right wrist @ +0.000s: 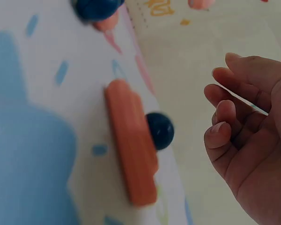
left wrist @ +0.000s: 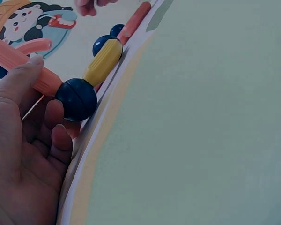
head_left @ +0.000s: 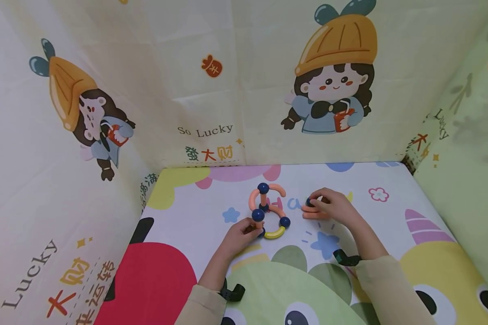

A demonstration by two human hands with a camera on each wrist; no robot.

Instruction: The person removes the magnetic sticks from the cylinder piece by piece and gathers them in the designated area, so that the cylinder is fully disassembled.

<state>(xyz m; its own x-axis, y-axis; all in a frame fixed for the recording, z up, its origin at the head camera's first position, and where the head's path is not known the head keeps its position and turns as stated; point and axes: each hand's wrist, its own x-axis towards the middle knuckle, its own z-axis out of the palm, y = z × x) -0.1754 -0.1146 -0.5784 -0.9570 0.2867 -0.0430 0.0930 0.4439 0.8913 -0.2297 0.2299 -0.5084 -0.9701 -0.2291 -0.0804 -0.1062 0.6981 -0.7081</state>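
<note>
A structure of navy balls and salmon and yellow rods stands mid-table in the head view. My left hand [head_left: 241,235] grips its near upright salmon rod [left wrist: 48,84], thumb on one side. One navy ball [head_left: 258,215] tops that rod; another navy ball [left wrist: 77,99] sits at its foot, joined to a curved yellow rod [head_left: 274,233]. To the right, my right hand [head_left: 334,206] hovers by loose salmon rods [right wrist: 129,150] and a navy ball [right wrist: 160,131]. In the right wrist view its fingers are loosely bent, apart from these pieces, with nothing between them.
A printed white cloth [head_left: 203,205] with cartoon shapes covers the table. Cream cloth walls [head_left: 264,108] rise at the back and both sides. At the structure's far side, a curved salmon rod [head_left: 277,188] juts rightward from a high navy ball [head_left: 263,188].
</note>
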